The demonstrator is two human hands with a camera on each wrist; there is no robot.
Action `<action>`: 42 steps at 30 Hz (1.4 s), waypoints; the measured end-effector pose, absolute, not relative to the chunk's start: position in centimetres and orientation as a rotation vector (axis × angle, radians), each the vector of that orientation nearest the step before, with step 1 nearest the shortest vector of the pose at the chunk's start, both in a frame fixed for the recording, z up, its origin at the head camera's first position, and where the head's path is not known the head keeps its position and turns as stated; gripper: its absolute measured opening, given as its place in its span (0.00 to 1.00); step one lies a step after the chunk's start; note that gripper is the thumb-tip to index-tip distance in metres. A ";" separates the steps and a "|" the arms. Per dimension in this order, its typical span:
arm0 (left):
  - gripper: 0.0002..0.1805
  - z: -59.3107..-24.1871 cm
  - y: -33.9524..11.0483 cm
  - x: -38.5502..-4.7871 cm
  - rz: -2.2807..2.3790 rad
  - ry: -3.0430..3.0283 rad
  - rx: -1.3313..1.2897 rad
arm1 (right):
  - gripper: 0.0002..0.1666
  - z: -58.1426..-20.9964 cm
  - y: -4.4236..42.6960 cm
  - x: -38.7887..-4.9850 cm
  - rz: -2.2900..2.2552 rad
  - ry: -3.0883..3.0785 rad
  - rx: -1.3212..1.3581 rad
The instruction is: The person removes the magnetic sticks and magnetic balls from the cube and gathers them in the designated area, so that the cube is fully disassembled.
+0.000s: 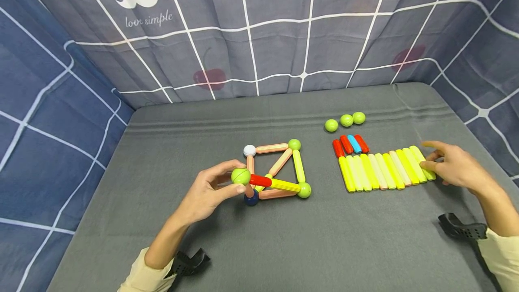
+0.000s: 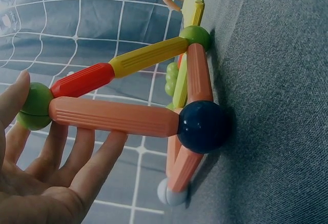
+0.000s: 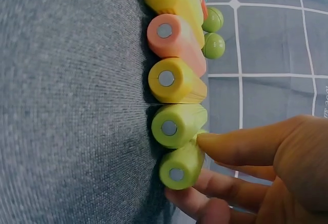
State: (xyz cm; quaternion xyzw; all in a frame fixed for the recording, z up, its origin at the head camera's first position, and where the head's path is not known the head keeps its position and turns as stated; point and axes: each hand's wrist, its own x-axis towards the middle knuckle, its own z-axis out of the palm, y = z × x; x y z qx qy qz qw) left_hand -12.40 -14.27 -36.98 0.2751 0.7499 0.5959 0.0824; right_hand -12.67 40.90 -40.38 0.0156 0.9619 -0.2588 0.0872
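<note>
My left hand holds a green ball between thumb and fingers, above the cloth. From this ball a short red rod and a yellow rod lead to another green ball. A salmon rod joins the held ball to a dark blue ball on the cloth. The rest of the frame lies flat, with a white ball at one corner. My right hand pinches the end yellow-green magnetic rod of a row, thumb on top and fingers along its outer side.
Several yellow, green and salmon rods lie side by side at the right. Behind them are short red rods and a blue one, then three loose green balls. Checked curtains surround the grey cloth surface.
</note>
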 end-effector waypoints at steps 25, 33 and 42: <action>0.17 -37.0 -14.4 -12.5 1.804 2.212 0.821 | 0.22 -38.1 35.4 -11.9 -0.832 3.145 -0.166; 0.17 -37.0 -14.2 -12.6 1.795 2.209 0.822 | 0.17 -36.5 26.1 -12.0 -1.027 3.128 -0.595; 0.17 -36.9 -14.0 -12.4 1.813 2.189 0.837 | 0.17 -35.1 16.4 -12.2 -1.135 2.788 -1.036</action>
